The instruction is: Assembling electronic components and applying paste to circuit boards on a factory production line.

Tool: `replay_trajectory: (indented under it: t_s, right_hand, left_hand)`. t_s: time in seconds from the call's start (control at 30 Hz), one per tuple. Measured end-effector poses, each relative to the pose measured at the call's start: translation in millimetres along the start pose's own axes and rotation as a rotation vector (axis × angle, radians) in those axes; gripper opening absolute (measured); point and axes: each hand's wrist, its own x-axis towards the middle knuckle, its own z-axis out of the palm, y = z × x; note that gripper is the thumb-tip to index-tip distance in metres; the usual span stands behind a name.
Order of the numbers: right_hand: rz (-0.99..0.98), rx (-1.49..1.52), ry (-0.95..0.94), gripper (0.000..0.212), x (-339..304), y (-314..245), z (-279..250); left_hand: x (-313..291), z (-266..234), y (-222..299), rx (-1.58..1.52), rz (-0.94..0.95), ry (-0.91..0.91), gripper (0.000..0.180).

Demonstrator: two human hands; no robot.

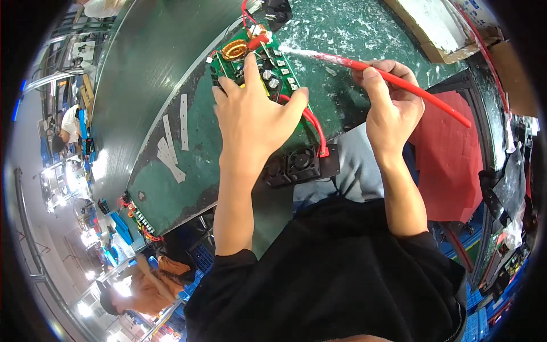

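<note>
Pale strips (184, 122) lay on the table (199, 165). Beside them the left hand (250, 122) spread its fingers over the circuit board (278, 61), clasping nothing I could see; steady pressure, clear of the copper coil (235, 50), seemed wise. The red stick's (410, 86) whitened tip stood at the board's right edge, so a light, sparing touch looked best. The right hand (393, 111), well apart from the left, pinched the stick mid-shaft, a low angle that should have suited control.
</note>
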Motion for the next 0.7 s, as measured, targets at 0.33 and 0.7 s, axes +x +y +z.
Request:
replay_trajectory:
  t_s: [0.33, 0.7]
  right_hand:
    - [0.004, 0.023, -0.065, 0.013, -2.8, 3.2, -6.2]
    - [-0.010, 0.063, -0.013, 0.014, -2.2, 4.2, -7.5]
  left_hand:
    - [4.1, -7.1, -9.4, -0.011, 0.089, 0.031, 0.085]
    - [2.9, -3.4, -12.7, 0.032, 0.123, 0.066, 0.083]
